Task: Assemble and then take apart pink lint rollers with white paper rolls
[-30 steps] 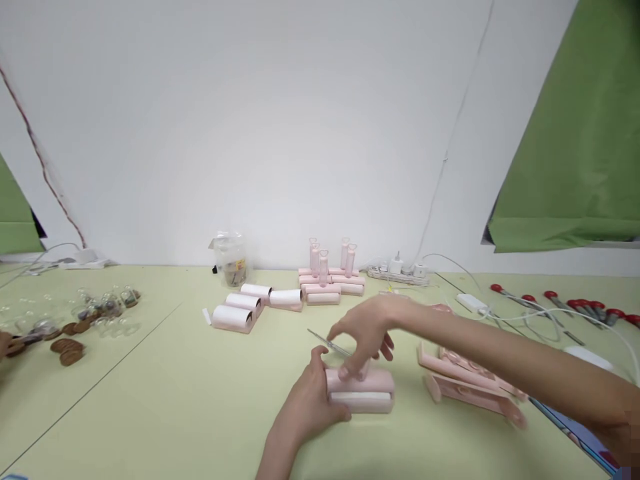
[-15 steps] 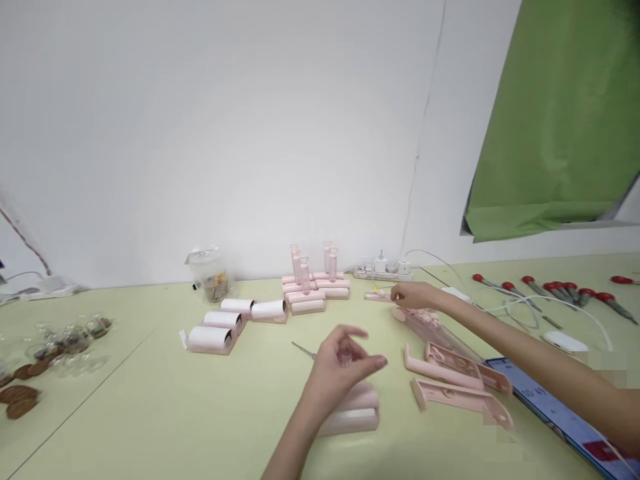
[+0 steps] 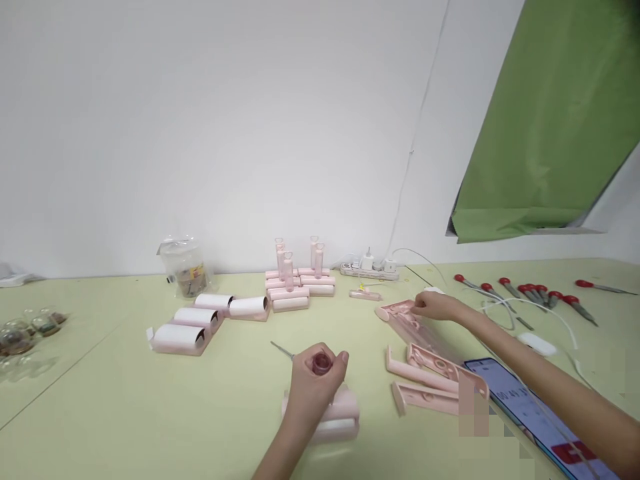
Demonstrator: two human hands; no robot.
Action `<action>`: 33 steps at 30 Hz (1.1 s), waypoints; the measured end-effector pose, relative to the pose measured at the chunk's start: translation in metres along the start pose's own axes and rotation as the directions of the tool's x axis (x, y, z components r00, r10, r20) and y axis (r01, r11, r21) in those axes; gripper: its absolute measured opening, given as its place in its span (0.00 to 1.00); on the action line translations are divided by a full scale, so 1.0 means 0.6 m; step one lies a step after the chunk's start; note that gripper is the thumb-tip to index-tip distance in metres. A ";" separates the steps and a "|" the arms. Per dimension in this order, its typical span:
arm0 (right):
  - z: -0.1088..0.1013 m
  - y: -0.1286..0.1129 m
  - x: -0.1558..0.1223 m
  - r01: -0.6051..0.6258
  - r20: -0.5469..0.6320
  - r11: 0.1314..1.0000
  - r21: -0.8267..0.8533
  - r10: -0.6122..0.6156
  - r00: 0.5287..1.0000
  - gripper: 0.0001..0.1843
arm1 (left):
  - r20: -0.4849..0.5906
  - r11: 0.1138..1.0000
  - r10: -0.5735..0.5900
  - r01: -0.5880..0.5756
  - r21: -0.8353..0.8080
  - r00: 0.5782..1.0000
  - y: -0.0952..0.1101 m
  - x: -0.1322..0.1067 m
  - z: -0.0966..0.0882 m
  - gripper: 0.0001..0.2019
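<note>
My left hand (image 3: 313, 383) is curled round a clear pink tube (image 3: 321, 363), its round open end facing up between thumb and fingers. Beneath that hand lies a pink case with a white roll (image 3: 336, 430), partly covered by it. A thin metal shaft (image 3: 281, 349) sticks out to the left of the hand. Over on the right, my right hand (image 3: 437, 307) has its fingertips pinched together at the pink parts in a pink tray (image 3: 385, 313); whatever they hold is hidden. Pink half shells (image 3: 425, 373) rest in front of that tray.
White rolls in pink holders (image 3: 180, 338) stand left of centre, and pink cases with upright clear bottles (image 3: 289, 273) behind. A clear tub (image 3: 190, 270) and a power strip (image 3: 367, 270) sit by the wall. Red-handled screwdrivers (image 3: 545, 293), cables and a phone (image 3: 525, 400) occupy the right.
My left hand has closed round the clear pink tube from a looser, open-fingered pose. My right hand has moved from the clear tube near the power strip to the pink tray. The view has shifted right.
</note>
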State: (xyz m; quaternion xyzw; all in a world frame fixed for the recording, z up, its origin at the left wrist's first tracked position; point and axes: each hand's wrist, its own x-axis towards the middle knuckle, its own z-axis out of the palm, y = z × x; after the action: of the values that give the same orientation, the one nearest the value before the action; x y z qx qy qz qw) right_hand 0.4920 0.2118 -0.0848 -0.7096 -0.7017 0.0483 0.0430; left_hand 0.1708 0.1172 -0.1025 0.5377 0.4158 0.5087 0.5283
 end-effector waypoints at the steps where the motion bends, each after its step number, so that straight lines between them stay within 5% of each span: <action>1: 0.008 0.000 -0.001 -0.007 -0.017 1.000 0.018 0.008 1.000 0.10 | -0.002 1.000 -0.001 0.001 0.002 1.000 0.001 0.000 0.001 0.21; 8: 0.020 -0.033 -0.017 -0.001 -0.193 0.959 0.282 0.058 0.980 0.12 | 0.077 0.999 0.024 -0.021 -0.044 0.997 0.019 -0.006 -0.001 0.18; 12: 0.002 -0.080 -0.043 0.057 -0.375 0.845 0.532 0.174 0.911 0.18 | 0.109 0.996 0.032 -0.023 -0.085 0.993 0.022 -0.006 -0.004 0.19; 16: -0.020 -0.170 -0.097 0.197 -0.418 0.639 0.743 0.213 0.883 0.22 | 0.164 0.995 0.009 0.008 -0.100 0.986 0.021 -0.003 -0.009 0.19; 23: -0.044 -0.341 -0.204 0.384 -0.392 0.351 0.854 -0.050 0.918 0.15 | 0.206 0.996 0.025 -0.006 -0.094 0.978 0.023 0.002 -0.012 0.19; 25: -0.041 -0.364 -0.214 0.441 -0.425 0.364 0.820 -0.127 0.896 0.12 | 0.213 0.994 0.023 -0.001 -0.106 0.977 0.023 0.003 -0.011 0.19; 27: -0.037 -0.373 -0.216 0.482 -0.436 0.467 0.741 -0.211 0.875 0.10 | 0.219 0.993 0.012 0.015 -0.119 0.976 0.023 0.004 -0.009 0.19; 33: -0.050 -0.367 -0.212 0.459 -0.288 0.595 0.659 -0.364 0.886 0.11 | 0.239 0.982 0.004 0.041 -0.186 0.971 0.019 0.004 -0.010 0.17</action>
State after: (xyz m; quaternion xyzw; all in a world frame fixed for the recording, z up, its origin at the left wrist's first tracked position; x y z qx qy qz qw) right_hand 0.2761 0.0873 -0.0259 -0.4566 -0.7677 0.2600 0.3668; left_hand 0.1640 0.1193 -0.0916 0.5383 0.3041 0.4728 0.6279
